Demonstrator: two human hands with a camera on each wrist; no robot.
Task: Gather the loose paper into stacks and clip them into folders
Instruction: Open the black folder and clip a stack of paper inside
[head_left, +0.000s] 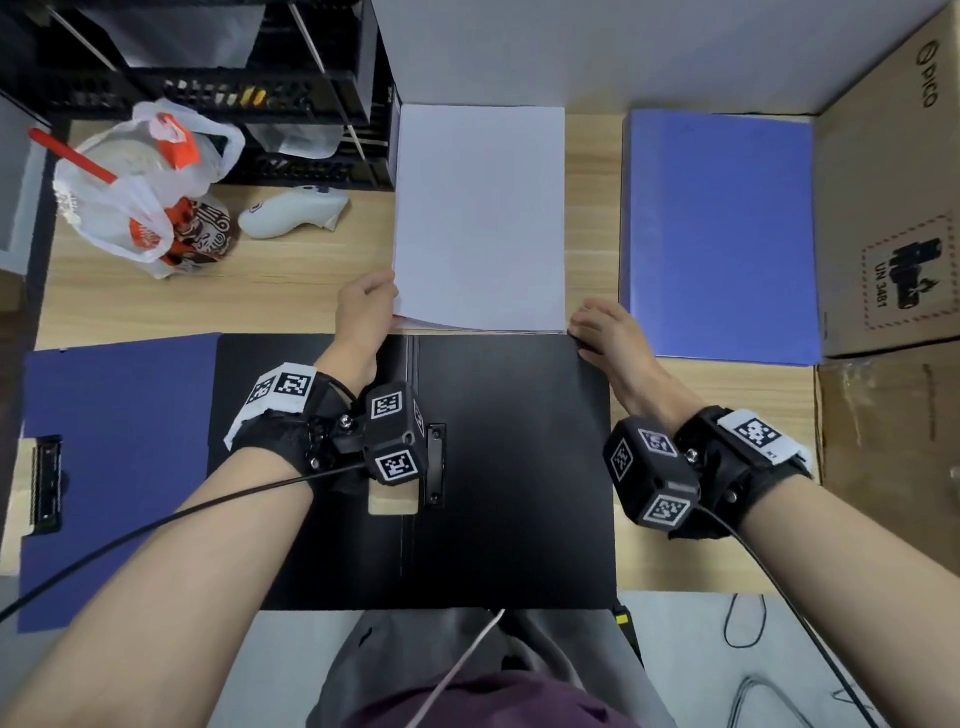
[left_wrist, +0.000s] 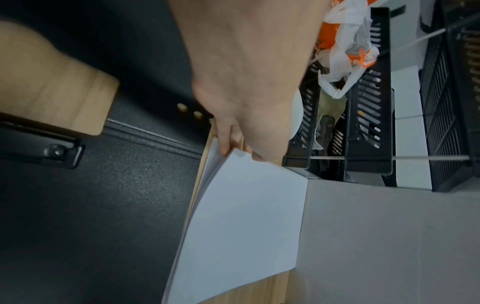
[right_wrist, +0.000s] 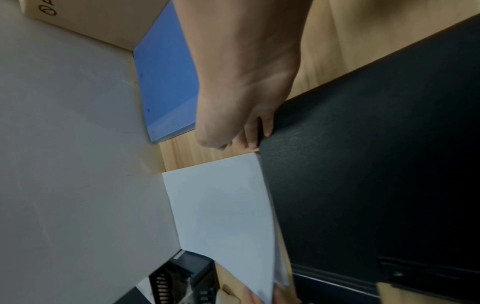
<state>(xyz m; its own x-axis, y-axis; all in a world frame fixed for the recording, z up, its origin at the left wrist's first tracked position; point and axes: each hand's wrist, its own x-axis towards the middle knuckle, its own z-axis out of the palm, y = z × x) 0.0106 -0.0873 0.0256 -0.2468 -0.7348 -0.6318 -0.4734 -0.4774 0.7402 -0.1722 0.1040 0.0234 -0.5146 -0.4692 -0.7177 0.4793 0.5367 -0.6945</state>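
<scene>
A stack of white paper (head_left: 480, 218) lies on the wooden desk just beyond an open black folder (head_left: 519, 467), whose metal clip (head_left: 435, 462) sits near its spine. My left hand (head_left: 363, 306) pinches the stack's near-left corner, and in the left wrist view the top sheets of paper (left_wrist: 246, 216) are lifted off the ones below. My right hand (head_left: 602, 332) is at the stack's near-right corner. Its loosely curled fingers (right_wrist: 254, 135) touch the black folder's (right_wrist: 363, 164) far corner beside the paper (right_wrist: 221, 205) and hold nothing.
A light blue folder (head_left: 719, 234) lies to the right, against a cardboard box (head_left: 883, 208). A dark blue folder (head_left: 119, 467) with a clip lies open at the left. At the back left are a plastic bag with a cup (head_left: 145, 197), a white controller (head_left: 293, 213) and black trays (head_left: 234, 88).
</scene>
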